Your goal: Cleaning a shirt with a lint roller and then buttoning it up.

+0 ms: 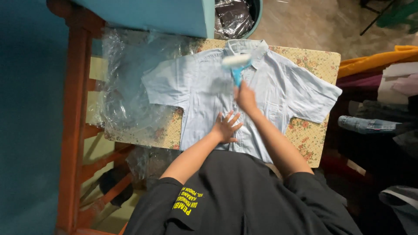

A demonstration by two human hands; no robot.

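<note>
A light blue short-sleeved shirt (pixel 204 93) lies spread flat, collar away from me, on a floral-patterned board (pixel 320 63). My left hand (pixel 226 127) presses flat on the shirt's lower front, fingers spread. My right hand (pixel 246 98) grips the blue handle of a lint roller (pixel 236 63). Its white roll rests on the shirt just below the collar and looks blurred.
Crumpled clear plastic wrap (pixel 124 85) covers the board's left end. A red wooden chair frame (pixel 76 109) stands at the left. A teal bin lined with a dark bag (pixel 235 17) sits beyond the board. Folded clothes (pixel 370 124) pile up at the right.
</note>
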